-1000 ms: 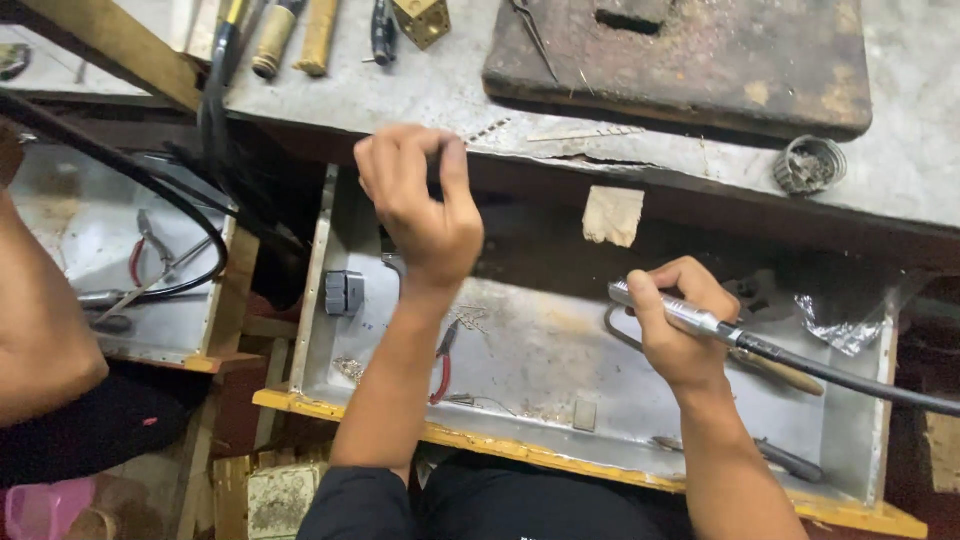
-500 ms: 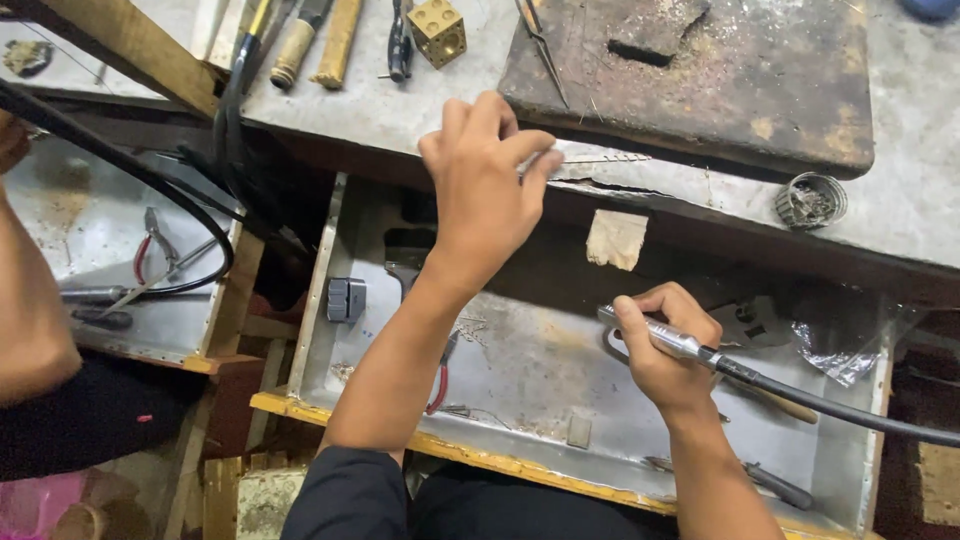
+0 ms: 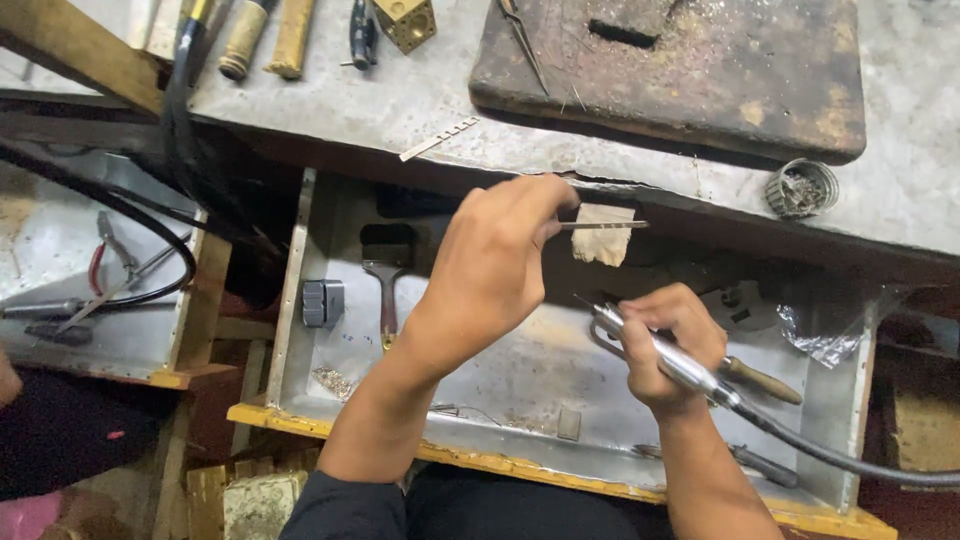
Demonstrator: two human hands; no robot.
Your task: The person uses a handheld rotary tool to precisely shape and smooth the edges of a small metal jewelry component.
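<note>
My left hand (image 3: 495, 265) is pinched on a thin flat metal strip (image 3: 605, 225), holding it level against a small pale wooden peg (image 3: 603, 238) that juts from the bench edge. My right hand (image 3: 668, 345) grips a silver rotary handpiece (image 3: 655, 350) with a dark flexible hose (image 3: 850, 455) trailing off to the right. The tool's tip points up and left, a short way below the strip. Both hands hover over an open metal drawer tray (image 3: 520, 385) under the bench.
A brush (image 3: 385, 270) and a small grey block (image 3: 323, 303) lie in the tray, a wooden-handled tool (image 3: 760, 380) at right. On the bench top sit a dark worn block (image 3: 680, 70), a coil of wire (image 3: 803, 188), a brass cube (image 3: 405, 22). Red-handled pliers (image 3: 100, 265) lie in the left tray.
My left hand came up from the bench edge with the metal strip and now rests it on the wooden peg. My right hand shifted slightly with the handpiece. The view moved closer.
</note>
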